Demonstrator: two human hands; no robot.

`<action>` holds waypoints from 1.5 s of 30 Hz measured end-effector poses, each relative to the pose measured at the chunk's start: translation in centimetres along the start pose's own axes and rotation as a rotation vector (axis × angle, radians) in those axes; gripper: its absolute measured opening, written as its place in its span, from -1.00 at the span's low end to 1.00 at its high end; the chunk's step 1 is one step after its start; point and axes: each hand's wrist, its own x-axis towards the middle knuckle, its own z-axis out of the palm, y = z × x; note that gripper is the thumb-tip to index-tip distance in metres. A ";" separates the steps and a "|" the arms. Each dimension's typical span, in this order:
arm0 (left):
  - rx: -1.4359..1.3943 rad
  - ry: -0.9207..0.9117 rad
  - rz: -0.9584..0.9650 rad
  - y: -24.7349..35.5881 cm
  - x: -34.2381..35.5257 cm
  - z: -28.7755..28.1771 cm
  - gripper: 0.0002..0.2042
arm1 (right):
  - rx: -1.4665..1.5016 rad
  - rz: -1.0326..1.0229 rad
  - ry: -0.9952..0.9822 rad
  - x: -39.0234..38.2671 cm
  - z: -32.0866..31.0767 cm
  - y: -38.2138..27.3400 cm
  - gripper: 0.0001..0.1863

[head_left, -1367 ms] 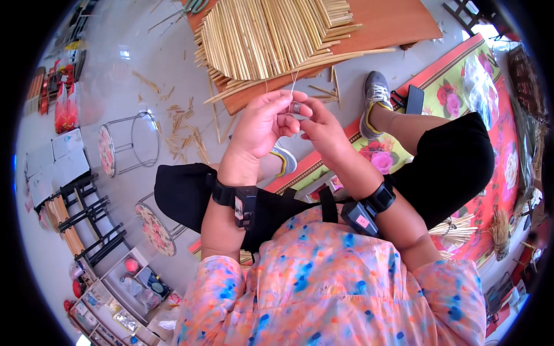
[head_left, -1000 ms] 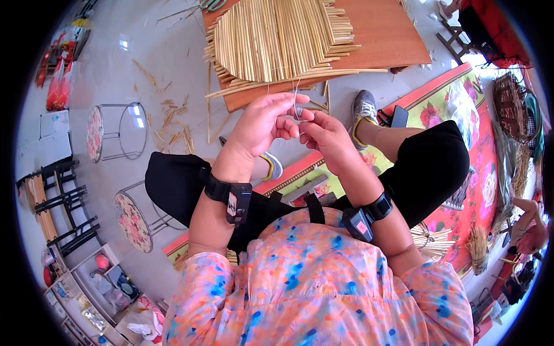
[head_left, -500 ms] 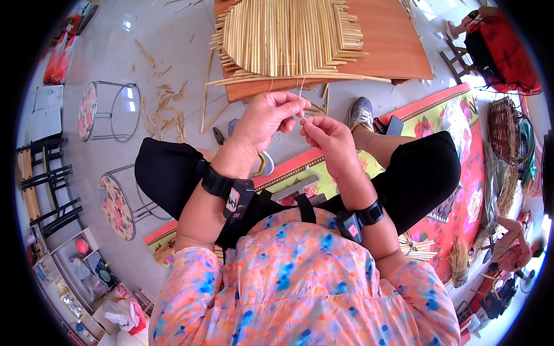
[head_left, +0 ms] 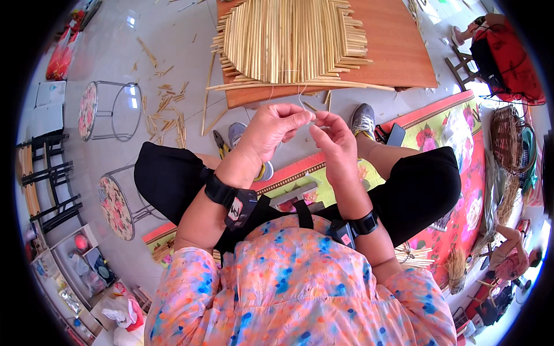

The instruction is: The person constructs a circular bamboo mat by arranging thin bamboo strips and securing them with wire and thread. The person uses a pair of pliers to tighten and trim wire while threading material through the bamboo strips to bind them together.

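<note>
A panel of straw-coloured reed stalks (head_left: 280, 43) lies at the top, its middle stalks side by side in a rounded shape and stalk ends jutting out at the sides. From its near edge a thin white thread (head_left: 301, 97) runs down to my hands. My left hand (head_left: 270, 131) pinches the thread between thumb and forefinger. Against those fingertips, my right hand (head_left: 336, 141) has its forefinger and thumb curled at the same spot; the bit of thread there is mostly hidden. Long stalks (head_left: 346, 84) lie crosswise along the panel's near edge.
The panel rests on a brown wooden board (head_left: 398, 52). Cut stalk pieces (head_left: 164, 101) litter the tiled floor at left, near two round stools (head_left: 88, 111). Pliers (head_left: 220, 143) lie by my left shoe. A phone (head_left: 396, 135) and a wicker basket (head_left: 504, 134) are at right, beside a floral mat (head_left: 430, 138).
My right hand has moved up to meet the left fingertips, where a short length of thread showed between them before. The view has shifted slightly.
</note>
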 end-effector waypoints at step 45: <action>0.117 -0.081 0.012 0.4 0.1 -0.5 -0.92 | 0.086 0.159 -0.056 0.4 -0.4 0.3 -0.89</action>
